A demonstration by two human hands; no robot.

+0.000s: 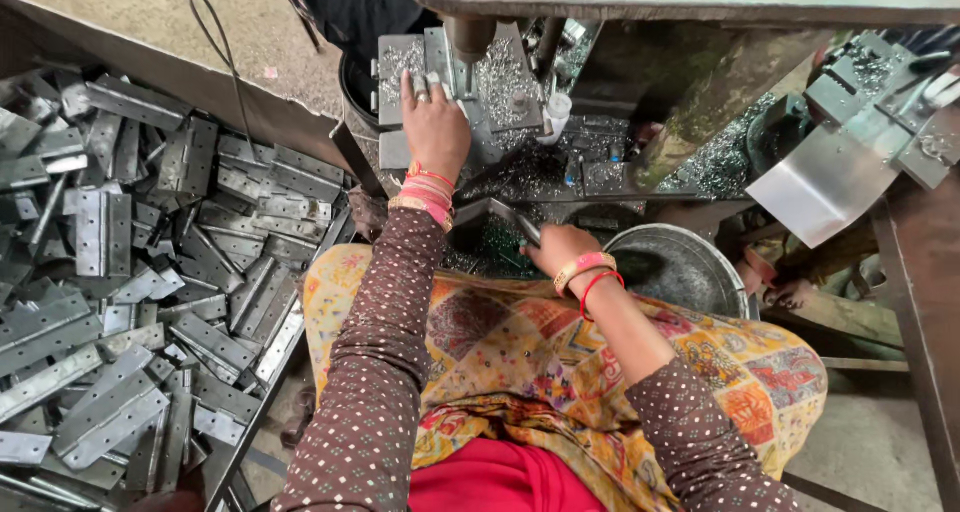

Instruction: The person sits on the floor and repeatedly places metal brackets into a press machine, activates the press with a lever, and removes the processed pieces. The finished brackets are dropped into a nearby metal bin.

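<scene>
Under the drill spindle [470,42], the left hand [432,122] presses flat, fingers spread, on a hinge plate [400,72]; nearer the spindle's base, the right hand [560,247] grips a metal piece [510,222].

**Both arms forward, left reaching farther**

The left hand [434,122] stretches ahead, palm down, fingers spread and flat, bangles at the wrist. The right hand [556,247] sits nearer the body, fingers curled in a grip, arm bent at the elbow.

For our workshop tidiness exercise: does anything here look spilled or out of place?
Yes. Metal shavings lie scattered over the drill table around the left hand, and grey hinges are heaped in disorder.
</scene>
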